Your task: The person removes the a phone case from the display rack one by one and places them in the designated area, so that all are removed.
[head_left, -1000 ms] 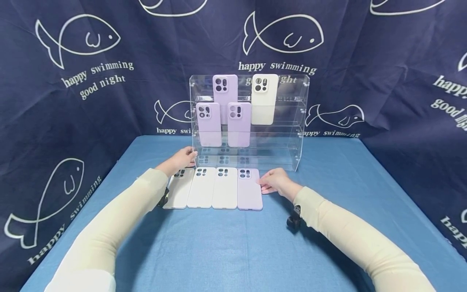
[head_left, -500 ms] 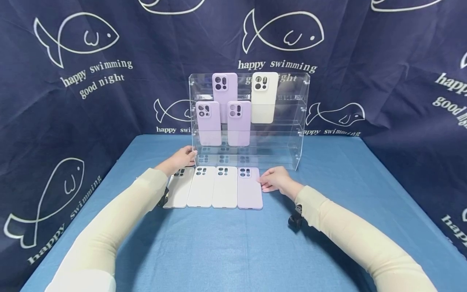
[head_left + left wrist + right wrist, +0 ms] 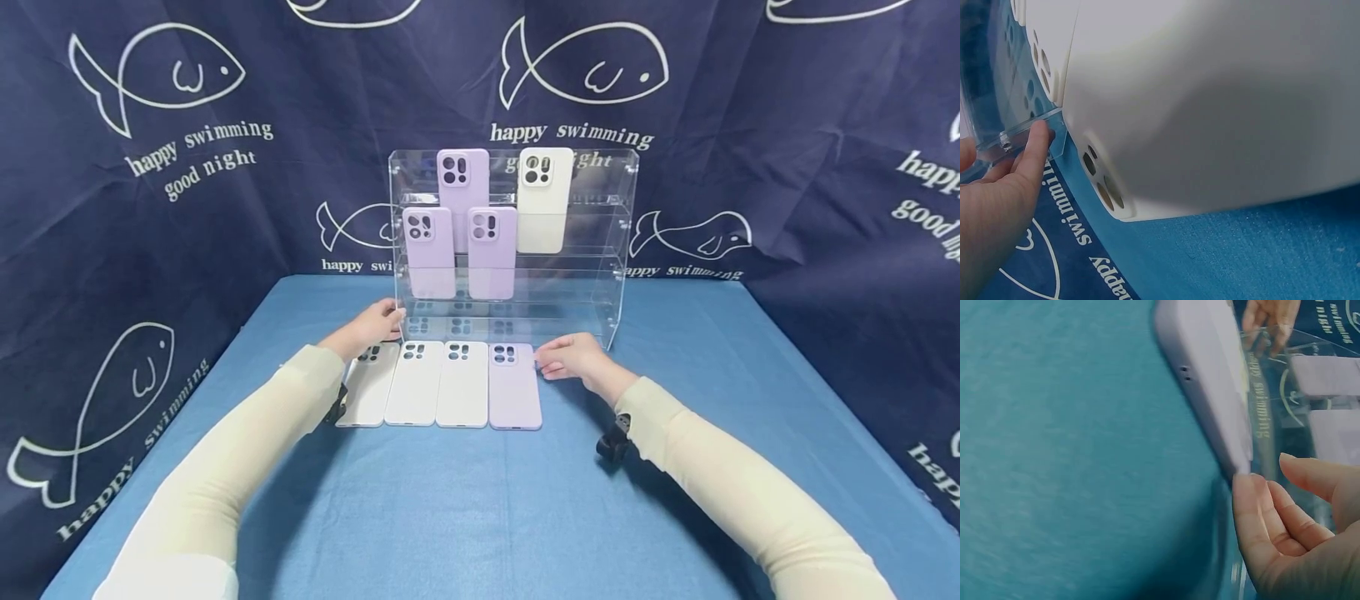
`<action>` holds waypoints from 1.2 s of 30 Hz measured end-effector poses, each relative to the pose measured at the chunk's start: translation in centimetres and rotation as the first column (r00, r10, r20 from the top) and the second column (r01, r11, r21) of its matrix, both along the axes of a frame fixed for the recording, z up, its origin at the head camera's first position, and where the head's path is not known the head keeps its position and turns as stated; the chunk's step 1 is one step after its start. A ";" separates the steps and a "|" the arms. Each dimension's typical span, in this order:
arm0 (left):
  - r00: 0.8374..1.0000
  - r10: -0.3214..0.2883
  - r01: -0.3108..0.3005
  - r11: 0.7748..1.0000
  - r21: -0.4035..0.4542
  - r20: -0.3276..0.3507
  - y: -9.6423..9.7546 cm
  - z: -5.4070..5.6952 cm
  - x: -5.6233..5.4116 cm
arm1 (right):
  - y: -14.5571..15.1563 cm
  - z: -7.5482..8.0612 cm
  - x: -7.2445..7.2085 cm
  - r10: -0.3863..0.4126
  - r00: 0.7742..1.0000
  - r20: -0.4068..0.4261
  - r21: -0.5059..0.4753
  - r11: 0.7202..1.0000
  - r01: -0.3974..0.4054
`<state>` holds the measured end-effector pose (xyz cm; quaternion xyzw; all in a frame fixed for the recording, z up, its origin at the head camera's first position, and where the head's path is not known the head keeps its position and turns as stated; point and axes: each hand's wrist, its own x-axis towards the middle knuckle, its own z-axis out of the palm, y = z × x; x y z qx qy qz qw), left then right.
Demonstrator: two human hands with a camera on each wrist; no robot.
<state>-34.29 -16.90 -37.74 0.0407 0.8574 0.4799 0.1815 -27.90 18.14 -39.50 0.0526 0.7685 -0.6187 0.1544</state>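
Four phone cases lie side by side on the blue cloth, the white cases (image 3: 413, 387) to the left and a purple phone case (image 3: 515, 392) at the right end. Behind them stands a clear acrylic display rack (image 3: 570, 287). My left hand (image 3: 372, 323) touches the rack's lower left side, its index finger extended against the panel in the left wrist view. At the upper right edge of the purple case is my right hand (image 3: 576, 358). The right wrist view shows its fingertips (image 3: 1246, 481) right at the case's corner, with the thumb apart.
On the rack's tiers stand three purple cases (image 3: 492, 250) and one white case (image 3: 543, 204). A dark blue curtain (image 3: 750, 100) with white fish drawings hangs behind and at both sides of the cloth-covered table (image 3: 450, 517).
My right hand has slid a little up along the right edge of the purple case, away from me. My left hand has stayed at the rack's side.
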 end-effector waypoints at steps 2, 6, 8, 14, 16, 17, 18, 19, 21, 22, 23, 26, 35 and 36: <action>1.000 -0.004 0.004 1.000 -0.004 -0.002 0.0 0.0 0.0 | 0.2 0.3 -0.2 -0.010 1.000 -0.022 -0.019 1.000 0.010; 1.000 0.000 0.000 1.000 -0.013 0.000 0.1 0.0 0.1 | 0.5 0.9 -0.4 -0.009 0.998 -0.064 -0.028 1.000 0.008; 1.000 0.005 -0.005 1.000 -0.021 0.003 0.1 0.0 0.1 | 0.5 1.1 -0.4 0.001 0.997 -0.081 -0.018 1.000 -0.002; 1.000 0.007 -0.007 0.999 -0.035 0.009 0.1 0.0 0.1 | 0.6 1.8 -0.3 0.007 0.995 -0.099 -0.005 1.000 -0.008; 1.000 0.012 -0.012 0.999 -0.034 0.011 0.1 0.0 0.1 | 0.5 2.0 -0.3 0.003 0.995 -0.105 -0.016 1.000 -0.005; 1.000 0.012 -0.012 0.999 -0.030 0.009 0.1 0.1 0.1 | 0.5 2.1 -0.3 0.001 0.994 -0.111 -0.019 1.000 -0.004; 1.000 0.008 -0.008 1.000 -0.028 0.008 0.0 0.1 0.1 | 0.5 2.2 -0.3 0.001 0.993 -0.118 -0.022 1.000 -0.003; 1.000 0.006 -0.006 1.000 -0.024 0.006 0.0 0.1 0.1 | 0.4 2.4 -0.3 -0.002 0.992 -0.125 -0.023 1.000 -0.001; 1.000 0.005 -0.005 1.000 -0.026 0.001 0.0 0.1 0.2 | 0.3 2.7 -0.3 -0.011 0.991 -0.133 -0.031 0.999 0.007; 1.000 0.003 -0.003 1.000 -0.030 -0.003 -0.1 0.1 0.2 | 0.3 2.9 -0.4 -0.011 0.990 -0.137 -0.035 0.999 0.007; 1.000 0.001 -0.001 0.999 -0.036 -0.006 -0.1 0.1 0.3 | 0.3 3.0 -0.4 -0.010 0.990 -0.140 -0.044 0.999 0.004; 1.000 -0.002 0.001 0.999 -0.047 -0.012 -0.2 0.0 0.4 | 0.2 3.7 -0.5 -0.021 0.988 -0.151 -0.071 0.997 0.011; 1.000 0.012 -0.013 0.999 -0.034 -0.016 0.2 -0.1 0.3 | 0.2 6.9 -1.0 -0.059 0.961 -0.272 -0.151 0.988 0.018; 1.000 0.012 -0.013 0.999 -0.033 -0.014 0.2 -0.1 0.3 | 0.2 7.3 -1.1 -0.063 0.958 -0.281 -0.165 0.986 0.017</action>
